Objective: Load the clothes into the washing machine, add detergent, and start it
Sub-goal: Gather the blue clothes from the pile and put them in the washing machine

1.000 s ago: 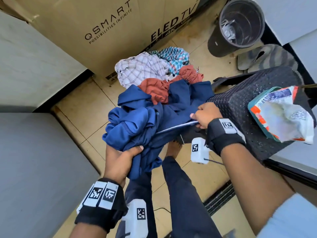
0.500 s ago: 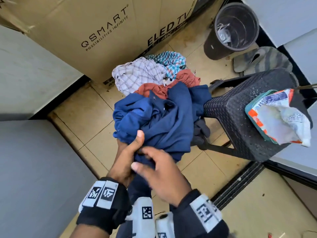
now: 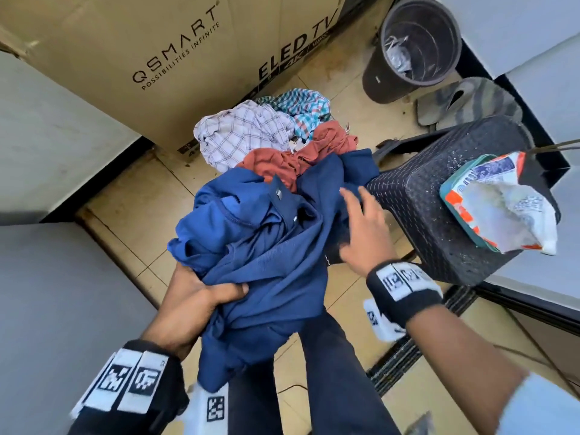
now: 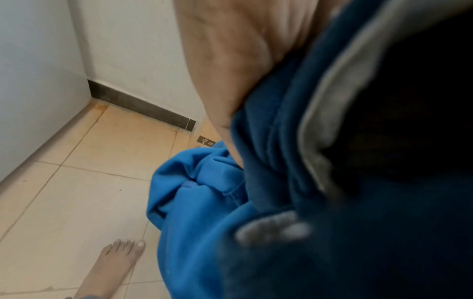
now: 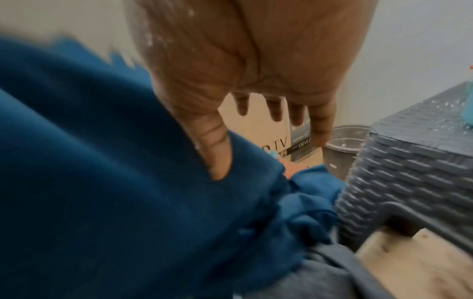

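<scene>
A bundle of blue clothes [image 3: 260, 246] hangs above the tiled floor, and my left hand [image 3: 201, 296] grips it from below, thumb over the cloth. In the left wrist view the blue cloth [image 4: 204, 202] fills the right side below my palm [image 4: 230, 60]. My right hand [image 3: 365, 227] hovers with straight, spread fingers over the right part of the bundle; its fingers [image 5: 274, 109] point at the far side in the right wrist view. A rust garment [image 3: 295, 158], a white checked shirt [image 3: 241, 133] and a teal checked cloth [image 3: 301, 108] lie on the floor behind. An opened detergent packet [image 3: 499, 208] lies on a dark stool [image 3: 433, 215].
A large cardboard TV box [image 3: 175, 64] leans at the back. A dark bin [image 3: 414, 45] stands at the back right with slippers [image 3: 464, 102] beside it. Grey panels [image 3: 56, 309] close in on the left. My bare foot [image 4: 112, 267] is on the tiles.
My right hand let go near my left hand and moved up and right over the bundle, fingers spread. The left hand keeps its grip on the blue clothes.
</scene>
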`<state>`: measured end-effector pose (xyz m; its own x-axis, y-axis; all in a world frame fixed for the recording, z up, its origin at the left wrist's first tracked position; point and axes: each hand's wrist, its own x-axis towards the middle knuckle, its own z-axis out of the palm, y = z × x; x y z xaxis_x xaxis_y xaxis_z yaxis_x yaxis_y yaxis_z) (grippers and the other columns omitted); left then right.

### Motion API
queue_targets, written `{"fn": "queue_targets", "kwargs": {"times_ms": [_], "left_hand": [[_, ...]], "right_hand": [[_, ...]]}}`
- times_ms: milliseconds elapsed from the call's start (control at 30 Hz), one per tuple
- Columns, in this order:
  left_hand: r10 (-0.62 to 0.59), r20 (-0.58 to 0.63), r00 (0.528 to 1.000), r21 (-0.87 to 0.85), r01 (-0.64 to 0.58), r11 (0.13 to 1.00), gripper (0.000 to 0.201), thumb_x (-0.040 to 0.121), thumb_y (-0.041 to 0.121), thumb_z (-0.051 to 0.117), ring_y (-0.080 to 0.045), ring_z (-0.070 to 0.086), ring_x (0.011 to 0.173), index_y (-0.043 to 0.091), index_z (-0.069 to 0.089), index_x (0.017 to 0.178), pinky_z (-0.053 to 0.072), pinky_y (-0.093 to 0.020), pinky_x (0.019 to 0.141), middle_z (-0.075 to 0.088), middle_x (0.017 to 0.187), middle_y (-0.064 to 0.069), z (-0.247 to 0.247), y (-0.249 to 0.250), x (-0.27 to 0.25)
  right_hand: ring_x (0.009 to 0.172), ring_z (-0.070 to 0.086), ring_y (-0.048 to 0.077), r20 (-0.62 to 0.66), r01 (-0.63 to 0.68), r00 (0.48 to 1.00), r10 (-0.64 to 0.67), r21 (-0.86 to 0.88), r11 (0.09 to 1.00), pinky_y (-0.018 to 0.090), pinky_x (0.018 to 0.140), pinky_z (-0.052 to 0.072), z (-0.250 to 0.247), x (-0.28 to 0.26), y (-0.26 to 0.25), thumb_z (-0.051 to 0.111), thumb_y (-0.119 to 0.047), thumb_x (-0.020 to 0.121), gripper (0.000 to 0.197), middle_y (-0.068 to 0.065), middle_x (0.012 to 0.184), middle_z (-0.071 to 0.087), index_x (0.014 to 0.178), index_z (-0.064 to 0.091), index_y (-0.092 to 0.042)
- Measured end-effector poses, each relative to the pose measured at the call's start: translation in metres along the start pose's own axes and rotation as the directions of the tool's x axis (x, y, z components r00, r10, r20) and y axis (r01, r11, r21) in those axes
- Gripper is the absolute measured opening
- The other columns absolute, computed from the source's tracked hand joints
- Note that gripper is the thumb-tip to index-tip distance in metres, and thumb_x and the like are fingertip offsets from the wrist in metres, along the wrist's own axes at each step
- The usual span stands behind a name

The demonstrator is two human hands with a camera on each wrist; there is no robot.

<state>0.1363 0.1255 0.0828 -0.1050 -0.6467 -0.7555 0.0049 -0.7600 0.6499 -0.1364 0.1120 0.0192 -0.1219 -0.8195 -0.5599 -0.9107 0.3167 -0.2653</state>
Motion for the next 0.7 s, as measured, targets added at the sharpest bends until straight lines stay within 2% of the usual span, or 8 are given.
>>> {"fn": "queue_targets", "kwargs": {"times_ms": [100, 167, 300, 367, 433, 500, 567, 700], "left_hand": [[-0.013, 0.107, 0.994, 0.029, 0.010, 1.000, 0.049, 0.052, -0.013, 0.075, -0.025, 0.073, 0.095, 0.009, 0.075, 0.097, 0.060, -0.029, 0.074, 0.076, 0.101, -0.012, -0.006, 0.012, -0.022], [-0.018, 0.149, 0.989, -0.005, 0.019, 1.000, 0.051, 0.047, -0.018, 0.077, -0.025, 0.074, 0.088, 0.000, 0.073, 0.095, 0.059, -0.026, 0.068, 0.077, 0.096, -0.014, -0.008, 0.021, -0.035], [-0.015, 0.070, 0.997, -0.108, 0.023, 0.994, 0.046, 0.054, -0.016, 0.062, -0.024, 0.075, 0.079, -0.004, 0.070, 0.098, 0.059, -0.026, 0.061, 0.076, 0.091, -0.017, -0.006, 0.034, -0.046], [-0.002, 0.008, 1.000, -0.106, 0.003, 0.994, 0.045, 0.057, -0.012, 0.062, -0.024, 0.075, 0.079, -0.004, 0.068, 0.101, 0.060, -0.027, 0.062, 0.077, 0.092, -0.015, -0.004, 0.035, -0.041], [0.050, -0.083, 0.995, -0.076, -0.056, 0.996, 0.043, 0.062, -0.009, 0.065, -0.019, 0.075, 0.084, 0.003, 0.068, 0.104, 0.060, -0.027, 0.066, 0.077, 0.096, -0.007, -0.005, 0.033, -0.028], [0.130, -0.205, 0.970, -0.028, -0.139, 0.990, 0.046, 0.070, -0.014, 0.068, -0.016, 0.073, 0.096, 0.006, 0.067, 0.111, 0.060, -0.030, 0.077, 0.076, 0.106, -0.001, -0.009, 0.024, -0.007], [0.208, -0.325, 0.922, 0.038, -0.207, 0.978, 0.053, 0.075, -0.018, 0.069, -0.018, 0.069, 0.107, 0.003, 0.061, 0.123, 0.058, -0.033, 0.087, 0.072, 0.116, -0.001, -0.013, 0.013, 0.018], [0.271, -0.496, 0.825, 0.166, -0.216, 0.962, 0.062, 0.066, -0.002, 0.079, -0.012, 0.067, 0.110, 0.019, 0.049, 0.116, 0.053, -0.039, 0.099, 0.069, 0.117, 0.002, -0.007, 0.000, 0.058]], "right_hand": [[0.147, -0.015, 0.035, 0.173, 0.045, 0.985, 0.002, -0.267, 0.963, 0.065, 0.112, 0.015, 0.021, 0.034, 0.016, 0.074, -0.020, 0.075, 0.126, 0.003, 0.158, -0.026, 0.143, -0.030, -0.042], [0.146, -0.020, 0.036, 0.254, 0.158, 0.964, -0.074, -0.330, 0.931, 0.070, 0.110, 0.008, 0.034, 0.047, 0.013, 0.071, -0.031, 0.081, 0.122, 0.001, 0.156, -0.032, 0.136, -0.037, -0.046], [0.148, -0.017, 0.030, 0.480, 0.284, 0.870, -0.116, -0.294, 0.913, 0.066, 0.114, 0.000, 0.054, 0.053, -0.006, 0.050, -0.038, 0.096, 0.073, -0.002, 0.162, -0.015, 0.154, 0.005, -0.032], [0.148, 0.014, 0.028, 0.508, 0.204, 0.858, -0.080, -0.193, 0.960, 0.060, 0.115, 0.015, 0.059, 0.048, -0.011, 0.052, -0.032, 0.093, 0.057, 0.005, 0.158, 0.025, 0.146, 0.035, -0.022], [0.127, 0.049, 0.036, 0.406, -0.002, 0.914, 0.019, -0.042, 0.999, 0.049, 0.102, 0.040, 0.056, 0.043, -0.006, 0.056, -0.027, 0.086, 0.037, 0.018, 0.131, 0.056, 0.120, 0.058, -0.011], [0.110, 0.058, 0.042, 0.240, -0.223, 0.952, 0.190, 0.117, 0.968, 0.042, 0.090, 0.047, 0.042, 0.039, 0.007, 0.058, -0.022, 0.080, 0.026, 0.023, 0.113, 0.063, 0.104, 0.061, -0.011], [0.103, 0.061, 0.039, 0.092, -0.359, 0.933, 0.347, 0.314, 0.879, 0.039, 0.087, 0.050, 0.023, 0.035, 0.024, 0.060, -0.022, 0.074, 0.027, 0.020, 0.107, 0.066, 0.100, 0.058, -0.020], [0.098, 0.062, 0.032, -0.063, -0.401, 0.862, 0.502, 0.522, 0.753, 0.035, 0.084, 0.046, -0.024, 0.024, 0.037, 0.064, -0.015, 0.074, 0.031, 0.010, 0.100, 0.065, 0.101, 0.053, -0.023]]}}
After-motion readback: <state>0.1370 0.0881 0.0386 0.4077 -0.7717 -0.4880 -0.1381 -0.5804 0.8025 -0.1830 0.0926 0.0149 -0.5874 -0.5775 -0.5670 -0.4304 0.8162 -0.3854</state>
